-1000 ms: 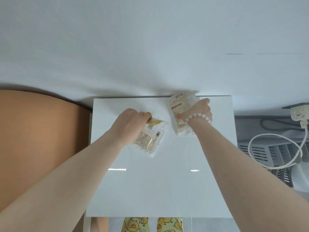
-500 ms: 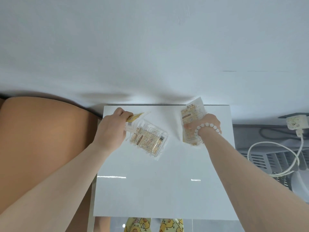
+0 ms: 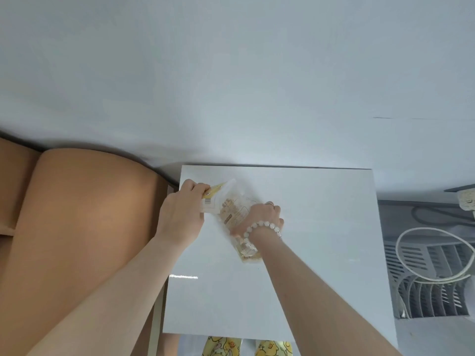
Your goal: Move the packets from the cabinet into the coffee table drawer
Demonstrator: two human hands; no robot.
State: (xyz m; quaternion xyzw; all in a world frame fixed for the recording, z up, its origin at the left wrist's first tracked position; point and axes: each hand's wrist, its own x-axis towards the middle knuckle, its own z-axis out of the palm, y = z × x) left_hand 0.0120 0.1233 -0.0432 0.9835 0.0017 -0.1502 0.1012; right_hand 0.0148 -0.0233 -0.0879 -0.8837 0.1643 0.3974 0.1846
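Two clear packets with yellow print are held together above the white cabinet top (image 3: 321,227). My left hand (image 3: 183,214) grips the yellow-topped packet (image 3: 218,199) by its upper left end. My right hand (image 3: 259,219), with a bead bracelet on its wrist, grips the second packet (image 3: 246,249), which overlaps the first and hangs down below the wrist. The two hands are close together near the top's left back corner. No drawer is in view.
A tan padded seat (image 3: 77,227) stands left of the cabinet. To the right lie a grey slatted unit (image 3: 431,278), a looped white cable (image 3: 437,253) and a power strip (image 3: 467,199). A white wall runs behind. Yellow slippers (image 3: 246,348) show below the front edge.
My right hand has moved left with its packet until it overlaps the one in my left hand. The view has shifted, so the cabinet top now sits further right.
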